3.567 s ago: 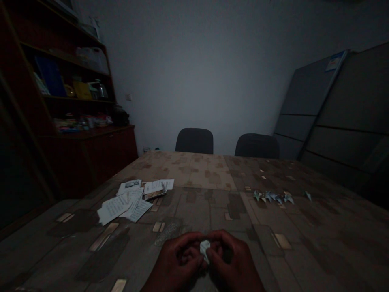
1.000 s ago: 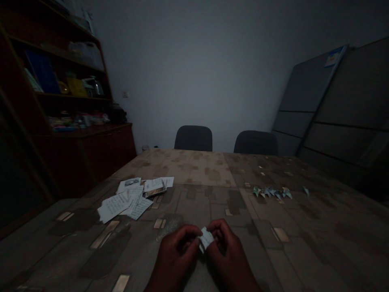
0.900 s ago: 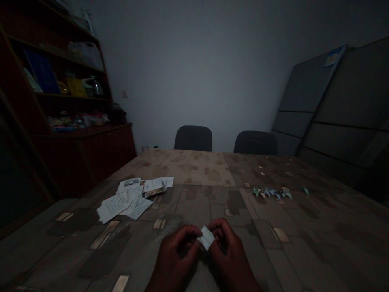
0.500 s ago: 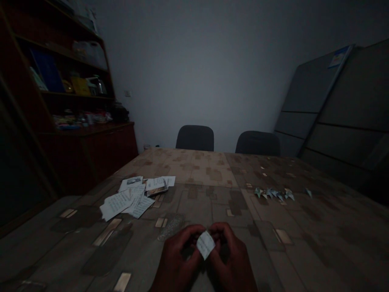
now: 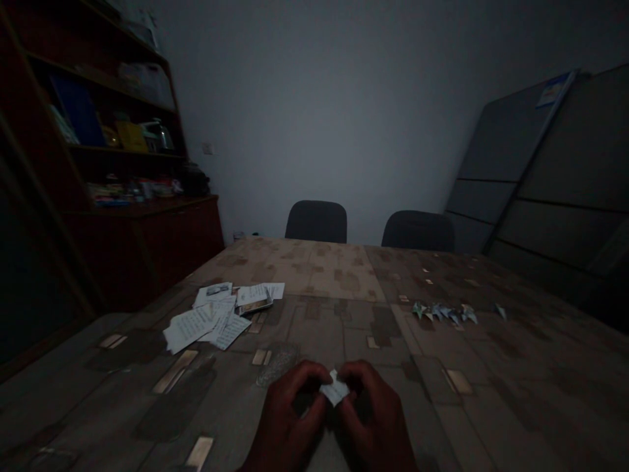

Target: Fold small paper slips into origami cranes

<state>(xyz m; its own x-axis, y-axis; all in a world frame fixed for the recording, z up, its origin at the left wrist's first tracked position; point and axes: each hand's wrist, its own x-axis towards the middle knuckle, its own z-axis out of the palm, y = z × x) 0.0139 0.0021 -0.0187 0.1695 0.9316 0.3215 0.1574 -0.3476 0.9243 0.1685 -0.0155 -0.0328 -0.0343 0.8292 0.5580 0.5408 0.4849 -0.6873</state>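
Observation:
A small folded piece of printed paper (image 5: 335, 389) is pinched between both hands above the near middle of the table. My left hand (image 5: 293, 410) is closed on its left side, thumb and index finger bent around it. On the right side, my right hand (image 5: 374, 410) grips it the same way. Loose printed sheets (image 5: 194, 326) lie in an overlapping pile to the left. Several small folded paper pieces (image 5: 445, 313) stand in a row at the right, with one more folded paper piece (image 5: 500, 311) slightly apart from them.
The table (image 5: 314, 328) has a patterned cloth. Behind it are two dark chairs (image 5: 316, 221) against a pale wall. A wooden shelf cabinet (image 5: 181, 226) holding bottles and boxes stands at the left, and tall grey panels (image 5: 486, 164) at the right.
The folded paper has tipped between my fingers and now shows a shorter, wider face with a point upward. Both hands stay in nearly the same place.

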